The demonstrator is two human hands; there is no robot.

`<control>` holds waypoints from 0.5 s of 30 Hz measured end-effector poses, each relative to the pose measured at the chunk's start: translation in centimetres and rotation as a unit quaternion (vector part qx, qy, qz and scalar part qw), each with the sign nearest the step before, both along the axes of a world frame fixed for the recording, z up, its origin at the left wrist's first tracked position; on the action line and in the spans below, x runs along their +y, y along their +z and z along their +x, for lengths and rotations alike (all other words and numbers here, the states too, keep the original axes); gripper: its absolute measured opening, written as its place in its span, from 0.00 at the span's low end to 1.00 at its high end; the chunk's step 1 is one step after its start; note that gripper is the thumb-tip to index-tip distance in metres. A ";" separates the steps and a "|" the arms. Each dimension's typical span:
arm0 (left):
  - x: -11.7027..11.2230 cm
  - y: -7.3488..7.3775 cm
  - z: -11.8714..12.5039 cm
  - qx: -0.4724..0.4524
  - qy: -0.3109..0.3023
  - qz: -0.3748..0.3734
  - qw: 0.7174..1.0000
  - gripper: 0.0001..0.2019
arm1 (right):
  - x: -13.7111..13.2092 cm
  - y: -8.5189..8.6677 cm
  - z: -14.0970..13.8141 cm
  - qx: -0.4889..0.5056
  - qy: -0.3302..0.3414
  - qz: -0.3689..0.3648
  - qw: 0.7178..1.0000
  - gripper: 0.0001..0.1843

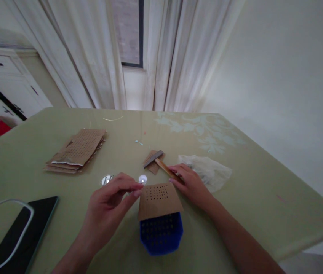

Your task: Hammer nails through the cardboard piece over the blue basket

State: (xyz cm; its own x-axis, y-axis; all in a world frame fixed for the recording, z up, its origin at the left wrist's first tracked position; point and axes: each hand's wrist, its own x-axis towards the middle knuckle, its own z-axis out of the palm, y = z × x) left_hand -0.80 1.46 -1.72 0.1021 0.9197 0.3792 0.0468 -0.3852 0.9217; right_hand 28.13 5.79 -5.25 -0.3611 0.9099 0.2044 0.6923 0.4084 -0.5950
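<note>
My right hand (191,184) is closed around the wooden handle of a hammer (163,165). The hammer's metal head rests over a small perforated cardboard piece (154,170) on the table. My left hand (110,205) has thumb and forefinger pinched together at the upper left corner of a tan cardboard piece (161,209) with rows of holes. What sits between those fingertips is too small to make out. The cardboard covers the far part of a blue plastic basket (163,243) with a holed surface. Right of the hammer, a crumpled clear plastic bag (215,171) lies beyond my right hand.
A stack of perforated cardboard sheets (81,146) lies at the left. Nearer sits a dark tablet (21,232) with a white cable (26,224) across it. Tiny scraps (139,142) dot the green table (235,198). Curtains (93,57) hang behind.
</note>
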 end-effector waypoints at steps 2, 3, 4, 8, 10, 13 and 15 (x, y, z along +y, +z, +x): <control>0.1 -0.2 -0.3 0.000 -0.001 -0.003 1.000 0.05 | 0.0 -0.2 0.0 -0.019 -0.007 -0.007 1.000 0.23; 0.1 -0.3 -0.3 -0.001 -0.002 -0.004 1.000 0.04 | 0.0 -0.2 -0.1 -0.026 -0.009 -0.012 1.000 0.23; 0.1 -0.4 -0.4 0.000 -0.003 -0.005 1.000 0.05 | 0.0 -0.2 -0.1 -0.032 -0.010 -0.016 0.999 0.23; 0.1 -0.6 -0.1 0.042 -0.023 -0.015 0.999 0.05 | 0.0 0.0 -0.1 -0.037 -0.009 -0.022 0.999 0.23; 0.0 -0.8 0.2 0.065 -0.034 -0.020 0.997 0.04 | 0.0 0.1 -0.1 -0.039 -0.007 -0.025 0.999 0.23; -0.1 -0.9 0.3 0.088 -0.030 -0.029 0.995 0.03 | 0.0 0.2 -0.1 -0.044 -0.004 -0.029 0.999 0.23; -0.1 -1.0 0.2 0.104 -0.031 -0.027 0.994 0.04 | 0.0 0.1 0.0 -0.045 -0.004 -0.028 0.999 0.24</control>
State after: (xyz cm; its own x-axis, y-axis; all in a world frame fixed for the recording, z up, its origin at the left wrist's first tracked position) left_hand -0.58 1.37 -2.73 0.2302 0.9276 0.2943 0.2166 -0.3437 0.9138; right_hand 28.09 5.82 -5.13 -0.3690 0.9217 0.1196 0.7471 0.3707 -0.5518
